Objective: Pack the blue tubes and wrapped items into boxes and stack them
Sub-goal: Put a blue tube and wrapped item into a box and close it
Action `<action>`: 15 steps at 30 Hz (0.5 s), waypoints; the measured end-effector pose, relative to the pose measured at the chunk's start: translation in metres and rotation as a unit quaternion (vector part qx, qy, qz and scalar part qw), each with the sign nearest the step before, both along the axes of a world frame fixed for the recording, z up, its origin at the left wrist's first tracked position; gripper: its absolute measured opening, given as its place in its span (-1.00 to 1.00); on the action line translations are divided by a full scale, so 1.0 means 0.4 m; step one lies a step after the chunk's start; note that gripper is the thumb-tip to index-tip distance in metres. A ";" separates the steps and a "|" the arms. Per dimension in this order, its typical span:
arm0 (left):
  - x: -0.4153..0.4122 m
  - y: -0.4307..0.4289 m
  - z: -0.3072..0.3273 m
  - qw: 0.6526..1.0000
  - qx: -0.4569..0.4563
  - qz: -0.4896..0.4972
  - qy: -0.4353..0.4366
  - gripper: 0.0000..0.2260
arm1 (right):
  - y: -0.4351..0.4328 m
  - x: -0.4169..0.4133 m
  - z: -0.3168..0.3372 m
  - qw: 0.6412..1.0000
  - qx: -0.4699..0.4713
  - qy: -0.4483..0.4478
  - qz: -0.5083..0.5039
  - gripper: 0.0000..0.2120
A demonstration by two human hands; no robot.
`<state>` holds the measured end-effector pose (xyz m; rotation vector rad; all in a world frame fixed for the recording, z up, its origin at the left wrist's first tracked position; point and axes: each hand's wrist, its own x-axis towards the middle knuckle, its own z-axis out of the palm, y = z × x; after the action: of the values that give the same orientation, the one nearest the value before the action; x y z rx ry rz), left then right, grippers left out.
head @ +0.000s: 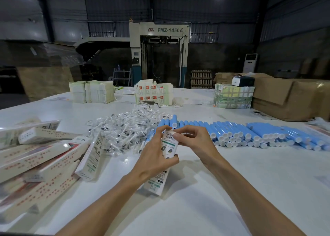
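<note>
Closing a carton over the bench [232,182]. The long, narrow printed carton [169,143] stands tilted at centre, barcoded end uppermost, with its lower end down by the bench surface; whether it touches there cannot be told. It is probably light, thin paperboard. Its walls are likely to buckle under a hard squeeze and its end flaps to crease, so it is best held round the mid-body across the long edges, leaving the flap end for fingertip work. The left hand [157,157] does this, fingers and thumb curled round the middle of the carton. The right hand [194,141] is nearly closed, its fingertips pinching the upper end at the flap. The blue tubes [250,134] lie in a packed row just beyond the hands. They look rigid and round, apt to roll, and are best taken by the barrel. The wrapped items [125,128], in clear film, are heaped left of the tubes and are judged light and slippery. The loose pile of closed boxes [41,157] lies at far left, not squarely stacked.
</note>
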<state>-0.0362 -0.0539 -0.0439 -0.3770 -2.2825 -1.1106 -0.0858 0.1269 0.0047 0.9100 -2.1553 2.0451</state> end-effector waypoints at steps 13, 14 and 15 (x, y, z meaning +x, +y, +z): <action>0.008 -0.005 0.019 0.977 0.178 -0.086 -0.084 -0.61 | -0.017 0.003 -0.013 0.999 -0.038 0.014 -0.003 -0.92; 0.009 -0.010 0.025 0.968 0.209 -0.096 -0.096 -0.66 | -0.012 0.000 -0.011 0.999 -0.037 0.013 0.002 -0.91; 0.009 -0.014 0.030 0.963 0.228 -0.098 -0.102 -0.70 | -0.008 -0.003 -0.009 0.999 -0.034 0.011 0.008 -0.91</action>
<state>-0.0325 -0.0596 -0.0320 -0.3193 -2.0995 -1.8002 -0.0870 0.1238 0.0009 0.9407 -2.0618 2.0909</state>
